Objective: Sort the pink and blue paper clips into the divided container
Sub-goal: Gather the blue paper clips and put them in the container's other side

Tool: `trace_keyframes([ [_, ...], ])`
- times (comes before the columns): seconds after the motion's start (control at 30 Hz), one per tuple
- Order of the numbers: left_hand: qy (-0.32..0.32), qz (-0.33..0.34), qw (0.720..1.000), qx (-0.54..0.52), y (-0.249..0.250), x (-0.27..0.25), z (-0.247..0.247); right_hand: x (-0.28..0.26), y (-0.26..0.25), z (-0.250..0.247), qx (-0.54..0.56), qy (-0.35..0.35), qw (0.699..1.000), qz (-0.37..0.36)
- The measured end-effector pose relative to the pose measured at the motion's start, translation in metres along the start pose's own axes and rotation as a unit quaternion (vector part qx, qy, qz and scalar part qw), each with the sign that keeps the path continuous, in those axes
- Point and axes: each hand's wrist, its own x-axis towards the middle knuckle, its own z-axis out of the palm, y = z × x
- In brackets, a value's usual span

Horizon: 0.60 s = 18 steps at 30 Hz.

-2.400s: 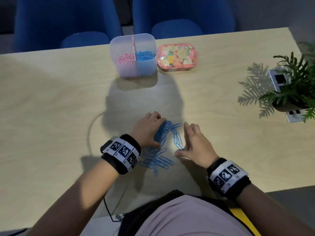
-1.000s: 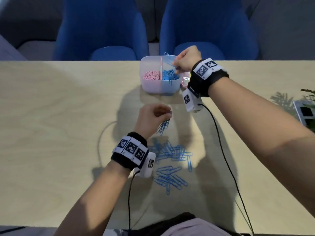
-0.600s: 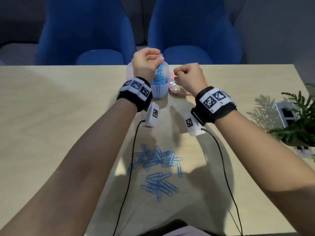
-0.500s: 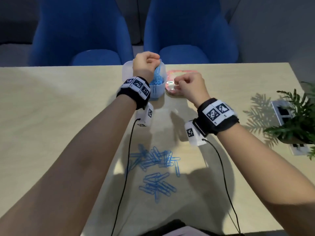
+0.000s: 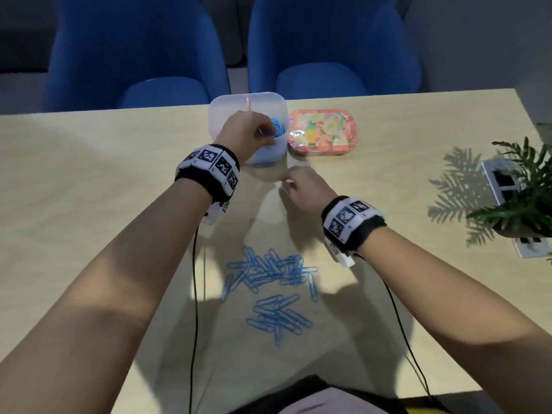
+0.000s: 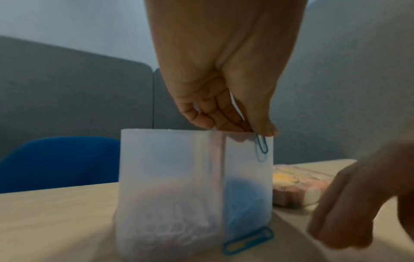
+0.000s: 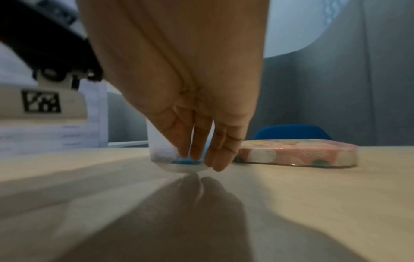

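The translucent divided container [image 5: 221, 115] stands at the table's far edge, with pink clips [image 6: 168, 212] in its left half and blue clips [image 6: 246, 200] in its right half. My left hand [image 5: 265, 132] hovers at the rim over the blue half and pinches one hanging blue clip [image 6: 261, 148]. My right hand [image 5: 286, 180] is low over the table in front of the container, fingers [image 7: 197, 150] straight and holding nothing. They point down at a stray blue clip [image 7: 184, 162] lying against the container's base. A loose pile of blue clips [image 5: 268, 273] lies nearer to me.
A flowered pink tin [image 5: 322, 132] sits right of the container. A potted plant [image 5: 525, 198] and a white device [image 5: 501, 180] stand at the right edge. Two blue chairs [image 5: 328, 55] face the far side. Wrist cables [image 5: 194, 279] trail across the table.
The left hand has sunk to the blue compartment and its bunch of clips is gone except one. The right hand came down from the tin to the table in front of the container.
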Motion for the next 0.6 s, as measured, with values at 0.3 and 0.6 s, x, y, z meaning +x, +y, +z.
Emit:
trace_keyframes([
  [0.3, 0.081, -0.025, 0.992, 0.09, 0.006, 0.014, -0.013, 0.018, -0.017, 0.018, -0.231, -0.047, 0.971, -0.039],
  [0.6, 0.028, 0.023, 0.999, 0.013, -0.004, -0.138, 0.043, -0.076, -0.002, 0.059, -0.191, -0.024, 0.973, -0.129],
])
